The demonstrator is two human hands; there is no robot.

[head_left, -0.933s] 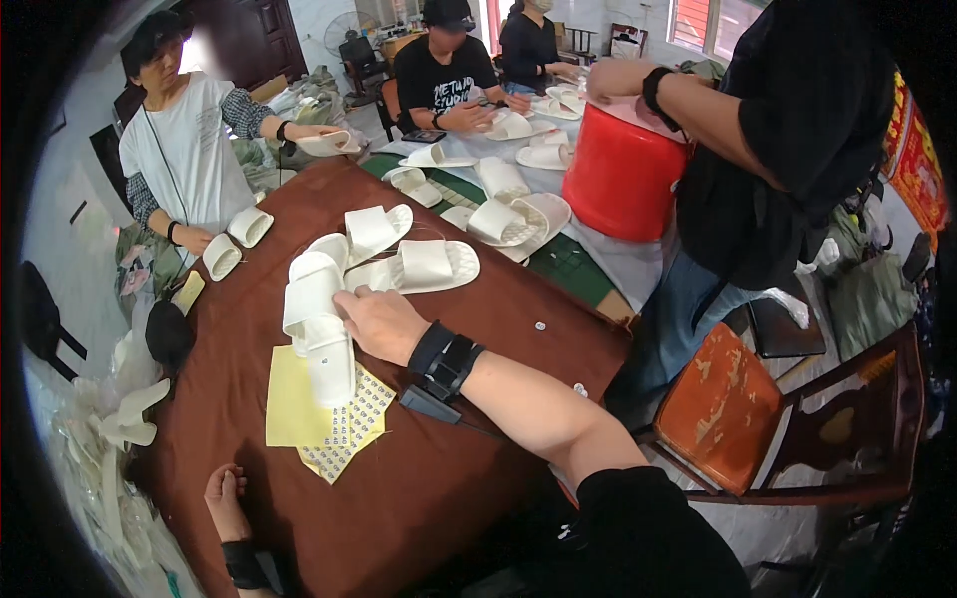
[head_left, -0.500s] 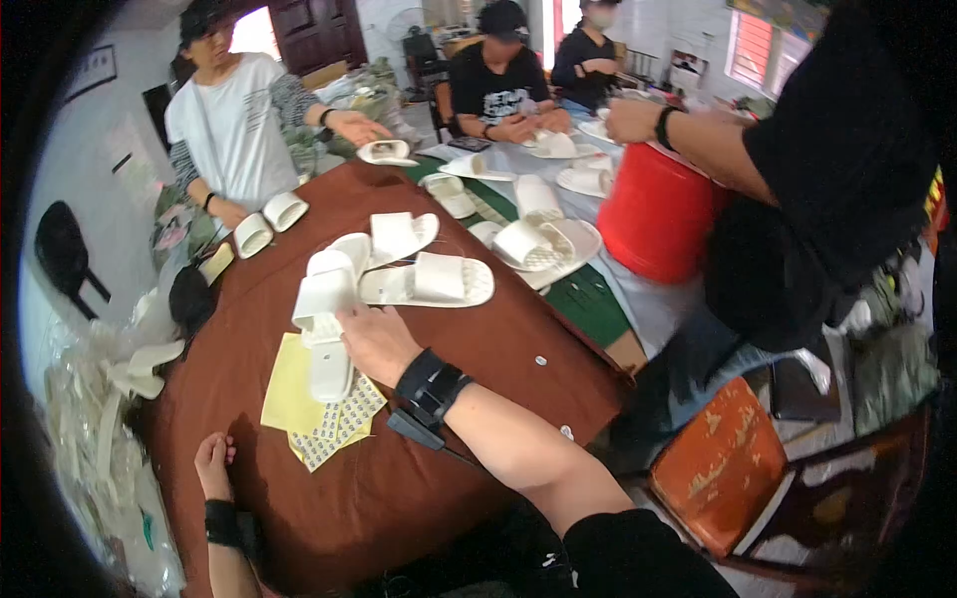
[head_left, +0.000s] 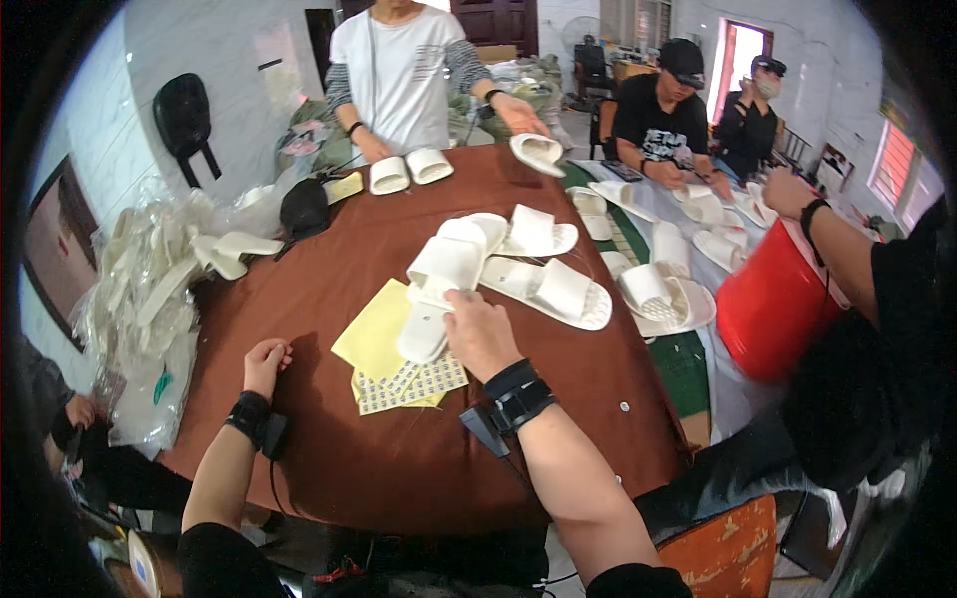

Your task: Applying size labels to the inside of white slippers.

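Note:
My right hand (head_left: 480, 334) is at the near right edge of a white slipper (head_left: 442, 262), its thumb and fingers closed on the side by the strap. The slipper's sole points toward me and overlaps a yellow sheet (head_left: 371, 329). Partly under that lie label sheets (head_left: 427, 385) with rows of small dark marks. To their left, my left hand (head_left: 267, 366) hovers over or rests on the brown cloth, fingers curled in and nothing visible in them. More white slippers (head_left: 551, 289) lie just beyond my right hand. Both my wrists wear black bands.
Across the brown-covered table (head_left: 299, 299), a person in white holds out a slipper (head_left: 539, 152) beside a pair (head_left: 410, 170). Bagged slippers (head_left: 150, 289) pile up at left. A red bucket (head_left: 778, 299) and a person in black stand at right; others sit behind. An orange chair (head_left: 723, 548) stands near right.
The view has swung left, so the table sits further right in it. My left hand has moved forward over the cloth. My right hand stays at the same slipper.

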